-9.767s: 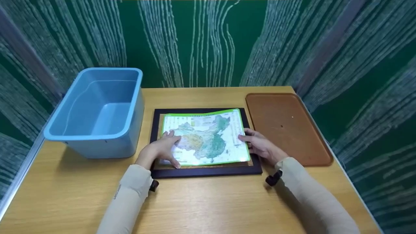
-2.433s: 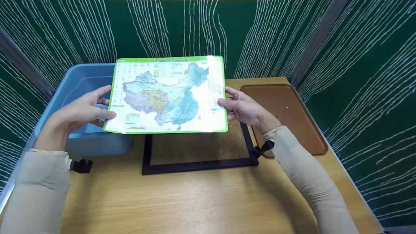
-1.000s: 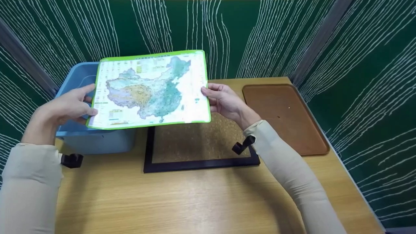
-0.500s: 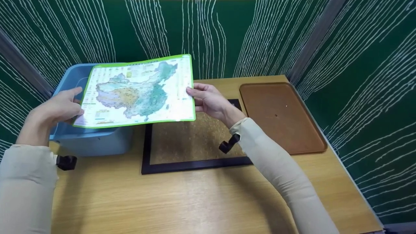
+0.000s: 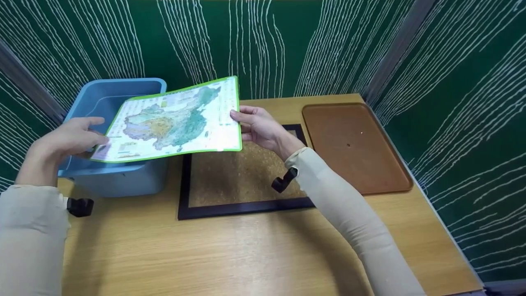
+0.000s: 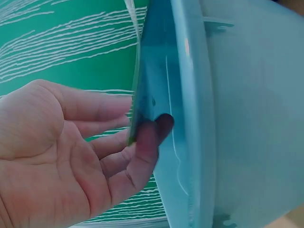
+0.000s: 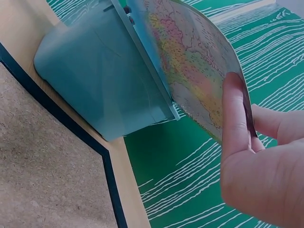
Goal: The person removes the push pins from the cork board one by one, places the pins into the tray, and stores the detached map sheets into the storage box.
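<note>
A thin map sheet point(image 5: 172, 123) with a green border is held up, tilted and slightly bowed, partly over the blue plastic tub point(image 5: 119, 185). My left hand point(image 5: 68, 137) pinches its near left corner between thumb and fingers, above the tub's opening. At the opposite edge my right hand point(image 5: 263, 127) grips the sheet, thumb on top and fingers beneath. In the right wrist view the underside of the map point(image 7: 190, 61) shows a colourful print. The left wrist view has the sheet edge-on beside the tub's rim point(image 6: 190, 95).
Below the right forearm lies a dark-framed cork board point(image 5: 222, 185) on the wooden table point(image 5: 197, 255). A brown tray point(image 5: 357, 152) sits at the right. A green wall point(image 5: 263, 41) with white wavy lines stands behind the table.
Both hands have lifted the map off the cork board and carried it left over the tub. In the last second it moved further left and its far edge dipped lower.
</note>
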`<state>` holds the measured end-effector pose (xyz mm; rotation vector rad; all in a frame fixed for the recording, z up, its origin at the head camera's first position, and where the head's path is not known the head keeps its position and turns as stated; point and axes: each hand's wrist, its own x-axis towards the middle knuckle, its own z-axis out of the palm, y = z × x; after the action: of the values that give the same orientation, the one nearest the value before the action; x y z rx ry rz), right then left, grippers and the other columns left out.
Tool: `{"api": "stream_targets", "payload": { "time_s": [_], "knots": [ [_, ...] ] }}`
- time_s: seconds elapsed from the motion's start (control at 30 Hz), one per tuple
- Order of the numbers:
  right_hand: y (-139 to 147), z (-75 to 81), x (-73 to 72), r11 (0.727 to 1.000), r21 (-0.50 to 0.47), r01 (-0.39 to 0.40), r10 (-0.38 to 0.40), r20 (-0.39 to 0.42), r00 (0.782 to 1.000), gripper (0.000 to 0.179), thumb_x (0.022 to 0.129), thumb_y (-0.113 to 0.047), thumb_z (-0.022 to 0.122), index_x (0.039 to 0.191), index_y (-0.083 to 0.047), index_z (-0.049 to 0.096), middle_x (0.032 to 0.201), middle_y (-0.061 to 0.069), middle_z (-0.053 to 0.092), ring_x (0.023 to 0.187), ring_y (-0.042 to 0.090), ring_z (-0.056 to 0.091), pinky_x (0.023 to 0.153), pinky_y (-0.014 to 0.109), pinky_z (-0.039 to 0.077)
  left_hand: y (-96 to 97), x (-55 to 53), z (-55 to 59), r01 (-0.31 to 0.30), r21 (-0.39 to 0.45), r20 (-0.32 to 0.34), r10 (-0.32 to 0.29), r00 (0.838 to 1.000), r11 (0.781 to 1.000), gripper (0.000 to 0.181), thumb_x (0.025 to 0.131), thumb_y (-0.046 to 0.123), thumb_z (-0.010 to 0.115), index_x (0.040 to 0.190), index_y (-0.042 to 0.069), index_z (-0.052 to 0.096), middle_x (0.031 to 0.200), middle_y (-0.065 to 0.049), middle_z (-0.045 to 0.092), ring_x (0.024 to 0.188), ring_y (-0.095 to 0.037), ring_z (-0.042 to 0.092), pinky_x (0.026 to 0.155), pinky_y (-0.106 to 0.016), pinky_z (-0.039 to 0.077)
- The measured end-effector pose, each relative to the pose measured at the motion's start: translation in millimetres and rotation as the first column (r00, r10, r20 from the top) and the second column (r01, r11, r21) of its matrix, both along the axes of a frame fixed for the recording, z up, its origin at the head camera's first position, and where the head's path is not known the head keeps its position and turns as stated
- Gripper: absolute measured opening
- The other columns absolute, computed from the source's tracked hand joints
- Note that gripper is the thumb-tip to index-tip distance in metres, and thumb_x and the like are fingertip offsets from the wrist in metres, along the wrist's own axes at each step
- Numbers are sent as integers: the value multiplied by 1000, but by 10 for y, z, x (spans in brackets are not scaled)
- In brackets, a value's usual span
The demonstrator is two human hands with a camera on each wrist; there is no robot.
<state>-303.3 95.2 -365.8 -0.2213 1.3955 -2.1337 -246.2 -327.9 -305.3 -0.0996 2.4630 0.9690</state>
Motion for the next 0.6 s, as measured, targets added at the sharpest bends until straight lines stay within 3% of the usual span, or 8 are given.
{"api": "stream_targets", "payload": {
  "time_s": [0.23, 0.4, 0.6],
  "knots": [
    [-74, 23, -19, 1000, 10, 3, -3, -2, 1000, 35, 103, -20, 61, 134, -4, 62, 130, 23, 65, 111, 36, 69, 77, 40, 60, -31, 28, -71, -17, 32, 44, 16, 999, 999, 102, 100, 48, 59, 160, 7, -13, 163, -33, -11, 136, -54, 20, 111, -69, 25],
    [-127, 29, -40, 1000, 16, 17, -18, 30, 999, 33, 103, -18, 61, 133, -4, 63, 128, 23, 65, 106, 35, 71, 77, 40, 60, -60, 18, -113, 0, 31, 56, -2, 998, 1000, 104, 99, 50, 60, 160, 6, -13, 162, -33, -14, 135, -55, 19, 109, -69, 27],
    [-181, 24, -69, 999, 32, 29, -29, 18, 999, 32, 103, -18, 61, 132, -4, 63, 126, 22, 67, 100, 33, 73, 75, 40, 61, -75, 24, -147, 21, 36, 42, -23, 999, 999, 107, 98, 49, 63, 159, 4, -14, 160, -39, -5, 137, -59, 26, 103, -68, 36]
  ]
}}
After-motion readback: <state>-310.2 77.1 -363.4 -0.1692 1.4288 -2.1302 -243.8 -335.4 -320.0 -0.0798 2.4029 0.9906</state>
